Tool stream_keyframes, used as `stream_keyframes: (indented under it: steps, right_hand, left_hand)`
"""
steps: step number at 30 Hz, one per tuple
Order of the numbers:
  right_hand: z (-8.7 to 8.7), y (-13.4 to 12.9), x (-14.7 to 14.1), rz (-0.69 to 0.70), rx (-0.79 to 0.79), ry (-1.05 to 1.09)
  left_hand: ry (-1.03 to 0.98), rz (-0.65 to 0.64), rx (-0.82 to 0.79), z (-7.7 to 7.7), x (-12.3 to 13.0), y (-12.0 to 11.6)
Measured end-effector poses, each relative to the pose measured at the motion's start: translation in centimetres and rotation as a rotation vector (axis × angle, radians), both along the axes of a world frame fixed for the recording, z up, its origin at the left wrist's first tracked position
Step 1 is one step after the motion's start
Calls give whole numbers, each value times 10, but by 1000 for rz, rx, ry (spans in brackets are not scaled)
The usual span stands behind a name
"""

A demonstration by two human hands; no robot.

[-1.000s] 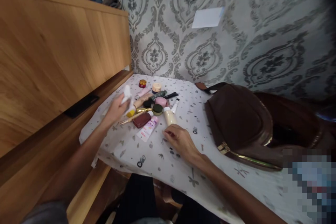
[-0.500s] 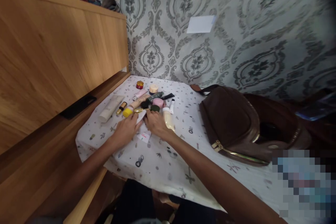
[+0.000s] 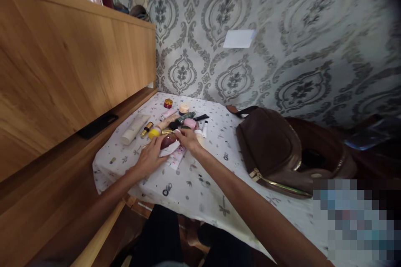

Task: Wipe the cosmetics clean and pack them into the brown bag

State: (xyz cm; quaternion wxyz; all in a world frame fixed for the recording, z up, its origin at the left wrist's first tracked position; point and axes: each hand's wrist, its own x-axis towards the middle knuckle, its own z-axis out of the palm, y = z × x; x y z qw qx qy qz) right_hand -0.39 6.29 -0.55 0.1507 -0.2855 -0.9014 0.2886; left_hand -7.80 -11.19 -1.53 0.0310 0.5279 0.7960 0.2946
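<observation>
My left hand (image 3: 151, 152) is closed on the left side of a dark reddish round item (image 3: 169, 140) with a white wipe or cloth (image 3: 171, 148) along its near edge. My right hand (image 3: 187, 138) pinches a bit of white at the item's upper right. Under them lies a small printed packet (image 3: 176, 159). Just beyond my hands are a yellow-capped tube (image 3: 154, 133), a pink jar (image 3: 189, 123), a green tube (image 3: 187, 117) and a black-and-gold lipstick (image 3: 147, 128). A large pale tube (image 3: 134, 129) lies to the left.
A brown leather bag (image 3: 266, 146) stands open on the right of the cloth-covered table (image 3: 194, 200). A wooden cabinet (image 3: 78, 54) rises at the left, with a black phone-like object (image 3: 98, 126) on its ledge. Patterned wall behind.
The dark reddish item now shows between my hands, where mostly white was visible before. My right hand has shifted slightly right. More of the printed packet shows, and the view has shifted a little.
</observation>
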Motion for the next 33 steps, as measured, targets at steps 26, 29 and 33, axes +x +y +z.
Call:
stream_keyframes:
  steps: [26, 29, 33]
  right_hand:
    - [11, -34, 143, -143, -118, 642]
    - [5, -20, 157, -63, -243, 670]
    - [-4, -11, 168, -16, -330, 723]
  left_hand:
    - [-169, -70, 245, 27, 60, 89]
    - [-235, -132, 252, 23, 56, 113]
    - [-249, -176, 235, 12, 58, 130]
